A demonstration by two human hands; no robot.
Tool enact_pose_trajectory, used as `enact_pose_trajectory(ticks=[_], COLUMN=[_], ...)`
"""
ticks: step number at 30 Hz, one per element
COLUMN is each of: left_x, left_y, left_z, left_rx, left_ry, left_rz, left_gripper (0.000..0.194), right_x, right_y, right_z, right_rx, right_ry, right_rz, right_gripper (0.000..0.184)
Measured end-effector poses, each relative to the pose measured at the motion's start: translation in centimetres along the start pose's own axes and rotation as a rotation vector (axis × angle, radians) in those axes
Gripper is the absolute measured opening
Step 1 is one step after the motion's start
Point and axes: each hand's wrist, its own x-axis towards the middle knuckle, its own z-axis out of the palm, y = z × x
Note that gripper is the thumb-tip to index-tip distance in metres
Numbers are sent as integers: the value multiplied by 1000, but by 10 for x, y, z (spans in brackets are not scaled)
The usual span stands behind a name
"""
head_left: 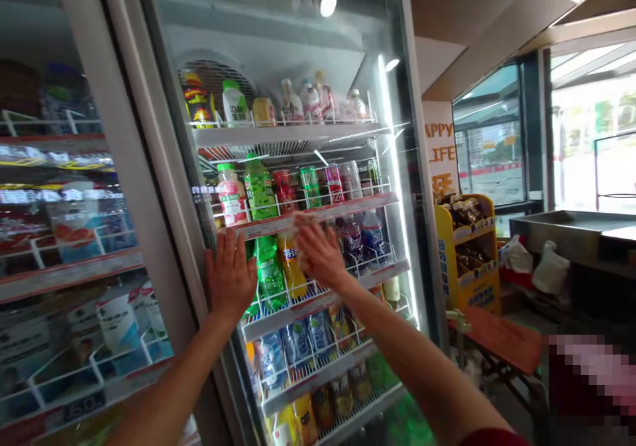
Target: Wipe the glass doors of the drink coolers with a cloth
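Note:
My left hand [229,274] lies flat, fingers stretched upward, on the glass door [293,25] of an upright drinks cooler, close to the door's left frame. Farther right, my right hand [325,254] is at the same glass, in front of the middle shelves. Motion smears its fingers, and a pale blur lies along them; whether it is a cloth or a reflection I cannot make out. Behind the hands stand a green bottle [268,270], an orange drink bottle [292,267] and a row of cans, among them a green can [311,187].
A second cooler door frame [112,167] stands at the left, with packaged goods behind its glass. To the right are a yellow display rack [470,254], a reddish-brown folding table [501,336], a metal counter [576,224] and white plastic bags [550,267]. Windows line the far right.

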Motion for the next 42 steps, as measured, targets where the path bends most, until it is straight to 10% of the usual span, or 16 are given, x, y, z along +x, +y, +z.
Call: enact_pose_trajectory(ticks=[4,6,8,12,15,22,25,30,34,38,40,42], left_x=[-11,-10,-8,-10,-27,-74,-76,-76,-83,-88,-87,-86], left_y=[3,3,3,4,5,7,5,2,2,4,5,4], left_z=[4,5,7,10,12,16,19,23,22,21,22,23], left_rx=[66,94,115,123,143,189,188,175,144,121,114,101], left_ry=[-7,-11,-13,-11,-10,-50,-44,-9,-17,-34,-33,-23], left_rz=[-7,-21,-34,-48,-39,23,27,28,28,8,0,-4], left_gripper=[61,60,60,59,60,70,70,70,70,71,71,70], right_x=[-16,-11,-6,-17,-44,-84,-72,-70,-103,-119,-112,-102], right_y=[121,138,113,17,10,152,101,-26,34,125,115,65], right_z=[-30,-31,-22,7,10,-6,6,27,14,2,6,17], right_rx=[-67,-79,-52,37,64,-33,-26,83,45,-120,-144,-102], right_ry=[177,252,238,65,48,322,388,131,102,326,390,339], right_rz=[588,741,647,-30,-282,472,523,-126,-108,522,697,565], right_gripper=[55,57,56,50,48,56,57,50,49,54,55,56])
